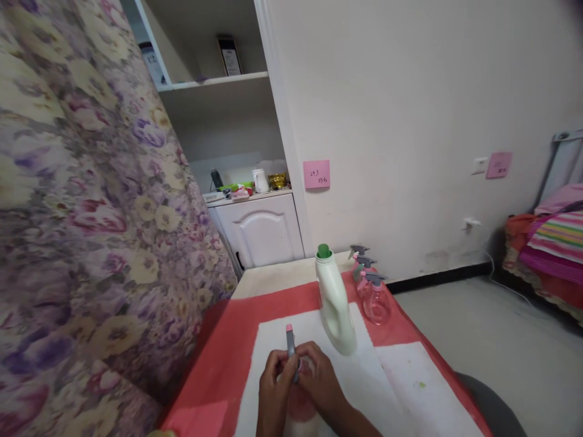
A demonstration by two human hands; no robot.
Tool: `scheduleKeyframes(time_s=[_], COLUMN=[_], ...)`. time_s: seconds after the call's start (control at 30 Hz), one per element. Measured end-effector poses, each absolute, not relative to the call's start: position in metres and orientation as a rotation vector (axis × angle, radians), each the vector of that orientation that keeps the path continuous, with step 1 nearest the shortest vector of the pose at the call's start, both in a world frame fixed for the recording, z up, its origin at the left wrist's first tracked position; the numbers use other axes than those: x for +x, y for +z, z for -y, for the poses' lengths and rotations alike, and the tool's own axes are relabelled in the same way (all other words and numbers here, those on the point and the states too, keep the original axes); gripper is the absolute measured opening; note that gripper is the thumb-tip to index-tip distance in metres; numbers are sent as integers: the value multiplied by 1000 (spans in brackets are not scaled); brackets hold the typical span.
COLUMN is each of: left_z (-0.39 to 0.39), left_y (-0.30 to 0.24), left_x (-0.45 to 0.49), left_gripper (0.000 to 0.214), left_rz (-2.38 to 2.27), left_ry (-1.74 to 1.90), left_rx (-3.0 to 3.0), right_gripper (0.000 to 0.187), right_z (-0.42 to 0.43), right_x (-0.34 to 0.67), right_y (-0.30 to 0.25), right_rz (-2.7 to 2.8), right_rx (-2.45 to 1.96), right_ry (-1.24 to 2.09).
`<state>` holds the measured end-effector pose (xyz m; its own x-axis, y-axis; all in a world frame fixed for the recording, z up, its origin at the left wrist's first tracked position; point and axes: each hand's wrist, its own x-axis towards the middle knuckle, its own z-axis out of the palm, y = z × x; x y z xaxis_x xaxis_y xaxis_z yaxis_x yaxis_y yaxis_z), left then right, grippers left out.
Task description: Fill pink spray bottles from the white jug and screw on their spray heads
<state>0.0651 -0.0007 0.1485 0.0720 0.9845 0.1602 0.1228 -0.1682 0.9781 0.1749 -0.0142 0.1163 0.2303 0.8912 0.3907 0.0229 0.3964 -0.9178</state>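
Observation:
My left hand [272,385] and my right hand [321,379] are closed together around a small pink spray bottle [300,405] standing on a white cloth [355,388]. The bottle's grey spray head with a pink tip [289,341] sticks up between my fingers. Just beyond my right hand stands a tall white detergent bottle [336,303] with a green neck. To its right, two pink spray bottles [374,294] with grey trigger heads stand close together, one behind the other.
The table is covered by a red cloth [228,358] under white ones. A floral curtain [91,212] hangs close on the left. Behind stand a white cabinet [259,230] with clutter on top, a wall with pink notes [316,174], and bedding [551,249] at right.

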Motion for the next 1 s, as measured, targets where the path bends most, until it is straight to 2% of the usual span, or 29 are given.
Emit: scheduleKeyframes(time_s=[0.17, 0.33, 0.57, 0.83, 0.9, 1.0], left_z=[2, 2, 3, 4, 4, 6], left_y=[151, 152, 158, 160, 159, 157], left_x=[64, 64, 63, 63, 63, 61], left_gripper=[33, 33, 32, 34, 36, 34], left_rz=[-1161, -1166, -1177, -1181, -1201, -1195], left_ry=[1208, 1208, 1191, 1202, 1203, 1186], left_rx=[1479, 1485, 1512, 1510, 1504, 1504], right_gripper=[22, 12, 20, 9, 18, 53], right_z=[14, 11, 11, 10, 12, 16], right_x=[174, 175, 173, 172, 170, 166], right_y=[112, 110, 110, 109, 105, 92], right_rz=[1221, 1221, 1228, 1194, 1187, 1174], right_rx=[-959, -979, -975, -1028, -1027, -1014], right_ry=[761, 739, 731, 716, 711, 712])
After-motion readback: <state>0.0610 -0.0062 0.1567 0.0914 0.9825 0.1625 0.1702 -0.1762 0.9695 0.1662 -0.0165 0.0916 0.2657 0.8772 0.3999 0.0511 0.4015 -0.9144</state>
